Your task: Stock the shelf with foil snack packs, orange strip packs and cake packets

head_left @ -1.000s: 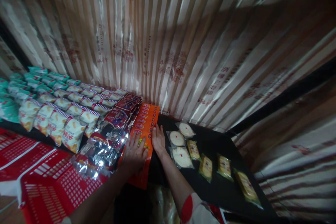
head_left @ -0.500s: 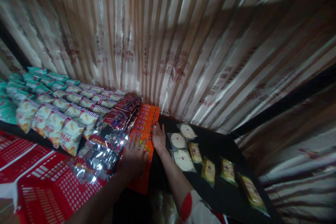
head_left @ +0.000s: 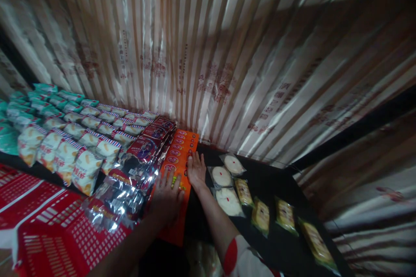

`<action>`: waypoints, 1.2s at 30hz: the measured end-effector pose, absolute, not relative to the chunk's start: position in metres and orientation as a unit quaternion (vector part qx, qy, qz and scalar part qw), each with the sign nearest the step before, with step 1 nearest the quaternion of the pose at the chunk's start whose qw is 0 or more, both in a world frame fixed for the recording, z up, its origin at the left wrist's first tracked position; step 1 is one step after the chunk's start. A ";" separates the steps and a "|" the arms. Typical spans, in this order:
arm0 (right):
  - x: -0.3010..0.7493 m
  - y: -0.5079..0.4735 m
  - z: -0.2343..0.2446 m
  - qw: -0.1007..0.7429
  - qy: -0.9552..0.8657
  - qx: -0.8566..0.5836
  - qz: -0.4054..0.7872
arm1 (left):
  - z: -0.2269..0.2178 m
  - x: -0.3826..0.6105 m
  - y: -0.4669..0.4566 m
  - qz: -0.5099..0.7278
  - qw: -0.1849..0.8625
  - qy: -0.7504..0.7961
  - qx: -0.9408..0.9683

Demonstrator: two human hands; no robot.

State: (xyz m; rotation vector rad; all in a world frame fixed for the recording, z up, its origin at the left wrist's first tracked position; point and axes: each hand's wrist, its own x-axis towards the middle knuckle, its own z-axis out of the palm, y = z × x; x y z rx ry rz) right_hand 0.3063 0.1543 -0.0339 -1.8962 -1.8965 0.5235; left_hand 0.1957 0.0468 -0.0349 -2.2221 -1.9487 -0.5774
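Both of my hands lie on a long orange printed packet (head_left: pixel 175 151) that hangs a little over the front edge of the black tabletop (head_left: pixel 208 156). My left hand (head_left: pixel 166 194) rests flat on its lower part, fingers spread and pointing away from me. Along the packet's right edge, my right hand (head_left: pixel 196 171) is stretched out with its palm down. Directly left of the packet, dark red and silver foil packets (head_left: pixel 146 147) lie in overlapping rows. The lower end of the orange packet is partly hidden by my left hand and forearm.
Rows of white snack bags (head_left: pixel 87 169) and green bags (head_left: pixel 40 101) fill the left side. A red basket (head_left: pixel 65 238) stands at the front left. To the right lie round white wrapped cakes (head_left: pixel 222 176) and several yellow wrapped pastries (head_left: pixel 286 215). A pleated curtain (head_left: pixel 182 52) hangs behind.
My hands stay nearly in place on the orange packet. The view has shifted very slightly.
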 end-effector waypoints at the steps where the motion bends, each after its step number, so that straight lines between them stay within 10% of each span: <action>1: 0.306 0.155 -0.034 0.200 -0.681 -0.681 0.180 | -0.035 0.196 0.047 -0.191 0.062 -0.647 -0.736; 36: 0.299 0.181 -0.010 0.123 -0.773 -0.610 0.123 | -0.030 0.194 0.045 -0.184 0.048 -0.635 -0.749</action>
